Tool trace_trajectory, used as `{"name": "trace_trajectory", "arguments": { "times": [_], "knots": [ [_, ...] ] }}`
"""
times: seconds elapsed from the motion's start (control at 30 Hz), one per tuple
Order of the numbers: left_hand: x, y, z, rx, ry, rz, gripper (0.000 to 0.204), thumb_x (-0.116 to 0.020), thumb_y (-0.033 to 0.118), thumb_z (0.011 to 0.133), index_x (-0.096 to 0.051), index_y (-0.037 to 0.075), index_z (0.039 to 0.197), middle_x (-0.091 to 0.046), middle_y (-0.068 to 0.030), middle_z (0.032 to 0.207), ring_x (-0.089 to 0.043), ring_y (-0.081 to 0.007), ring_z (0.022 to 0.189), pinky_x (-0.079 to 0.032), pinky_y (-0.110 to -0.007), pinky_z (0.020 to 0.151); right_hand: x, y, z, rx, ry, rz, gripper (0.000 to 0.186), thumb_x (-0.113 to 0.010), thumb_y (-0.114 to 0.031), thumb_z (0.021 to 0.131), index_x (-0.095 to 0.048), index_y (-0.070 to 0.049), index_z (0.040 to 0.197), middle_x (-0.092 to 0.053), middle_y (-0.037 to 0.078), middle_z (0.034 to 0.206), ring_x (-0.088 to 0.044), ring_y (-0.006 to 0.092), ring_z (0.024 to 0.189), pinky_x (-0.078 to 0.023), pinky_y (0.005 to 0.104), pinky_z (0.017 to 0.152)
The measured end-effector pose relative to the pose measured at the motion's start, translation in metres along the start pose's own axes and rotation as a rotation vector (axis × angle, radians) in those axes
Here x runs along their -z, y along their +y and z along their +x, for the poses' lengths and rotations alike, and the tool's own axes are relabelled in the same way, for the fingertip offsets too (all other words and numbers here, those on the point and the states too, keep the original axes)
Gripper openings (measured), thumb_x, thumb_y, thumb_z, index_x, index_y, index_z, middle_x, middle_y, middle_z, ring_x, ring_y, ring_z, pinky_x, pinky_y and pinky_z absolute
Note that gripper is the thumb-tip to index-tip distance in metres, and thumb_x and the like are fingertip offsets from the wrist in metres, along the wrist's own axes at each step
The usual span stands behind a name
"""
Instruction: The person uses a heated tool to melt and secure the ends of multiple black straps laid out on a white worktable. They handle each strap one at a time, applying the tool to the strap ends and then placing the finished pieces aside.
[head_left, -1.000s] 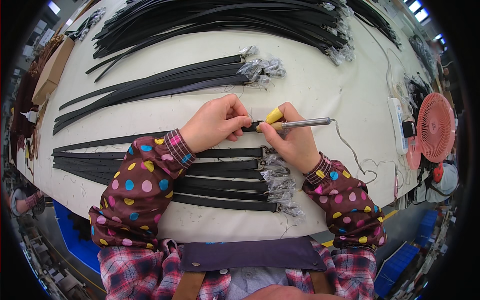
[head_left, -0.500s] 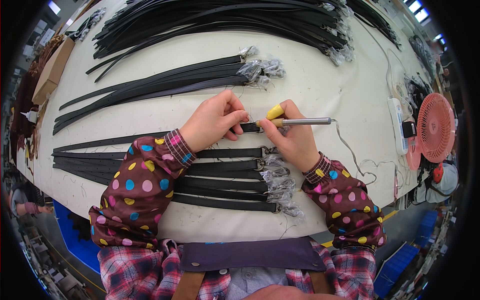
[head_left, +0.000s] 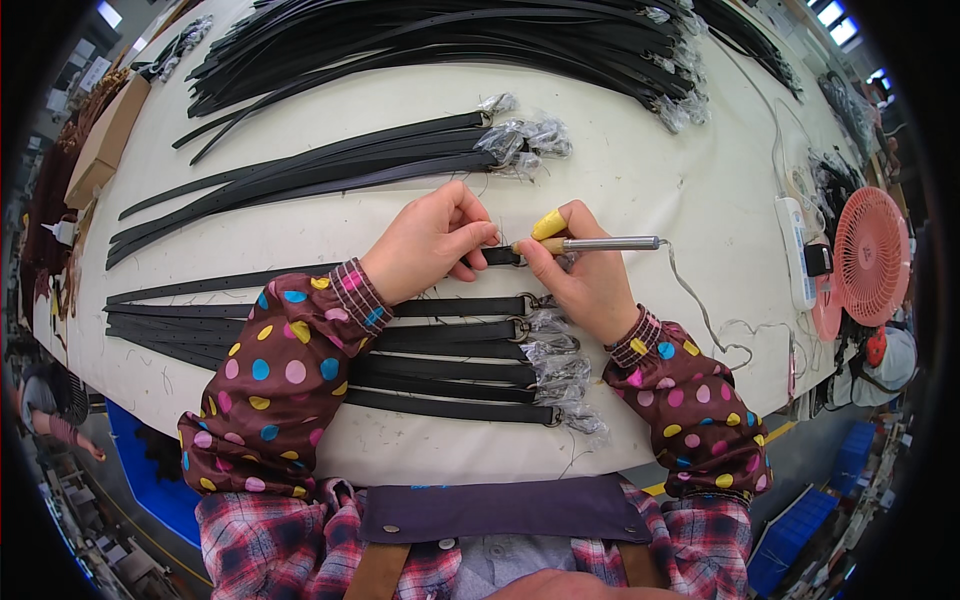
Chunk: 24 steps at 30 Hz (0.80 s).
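My right grip [head_left: 588,275] holds a slender silver-and-tan corded tool [head_left: 612,243], best steadied at the flat black strap [head_left: 502,257]; left grip [head_left: 428,245] pinched narrow.

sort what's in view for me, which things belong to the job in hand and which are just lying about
Seem part of the job:
corded pen-shaped tool, in the right hand
black belt near its tip, by the left hand
probably the row of black belts nearest the person

Seem just lying about:
pink fan
cardboard box
blue bin
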<state>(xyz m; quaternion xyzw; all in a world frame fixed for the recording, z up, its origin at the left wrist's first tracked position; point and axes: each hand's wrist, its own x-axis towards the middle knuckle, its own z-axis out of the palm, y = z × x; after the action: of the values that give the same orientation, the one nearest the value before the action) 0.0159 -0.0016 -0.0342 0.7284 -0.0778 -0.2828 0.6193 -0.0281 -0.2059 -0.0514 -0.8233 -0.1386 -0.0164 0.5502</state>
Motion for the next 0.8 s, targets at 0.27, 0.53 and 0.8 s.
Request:
{"name": "trace_trajectory", "arguments": {
  "times": [0.27,0.53,0.8],
  "knots": [
    [0.004,0.004,-0.012,-0.392,0.158,0.827,0.021,-0.069,0.017,0.088,-0.053,0.007,0.097,-0.062,-0.0033,0.086,-0.062,-0.0131,0.068,-0.052,-0.028,0.059,0.001,-0.003,-0.002,0.016,0.068,0.027,0.02,-0.068,-0.012,0.091,-0.051,-0.002,0.094,-0.057,0.003,0.081,-0.054,0.0071,0.074,-0.044,0.0232,0.067],
    [-0.011,0.007,-0.023,-0.388,0.163,0.987,0.026,-0.075,0.017,0.079,-0.055,0.008,0.091,-0.061,-0.0061,0.084,-0.064,-0.0235,0.072,-0.051,-0.035,0.063,0.005,0.002,-0.004,0.199,0.212,0.077,0.022,-0.07,-0.014,0.088,-0.052,-0.002,0.094,-0.062,0.006,0.081,-0.06,0.0109,0.073,-0.048,0.0246,0.066],
    [-0.009,0.0,-0.017,-0.369,0.026,0.77,0.026,-0.075,0.012,0.079,-0.057,0.008,0.097,-0.059,-0.0056,0.081,-0.059,-0.0217,0.066,-0.049,-0.033,0.059,0.009,-0.004,-0.01,0.066,0.145,0.218,0.019,-0.068,-0.012,0.089,-0.052,-0.002,0.093,-0.063,0.006,0.082,-0.059,0.0094,0.077,-0.047,0.0251,0.068]
  ]
}}
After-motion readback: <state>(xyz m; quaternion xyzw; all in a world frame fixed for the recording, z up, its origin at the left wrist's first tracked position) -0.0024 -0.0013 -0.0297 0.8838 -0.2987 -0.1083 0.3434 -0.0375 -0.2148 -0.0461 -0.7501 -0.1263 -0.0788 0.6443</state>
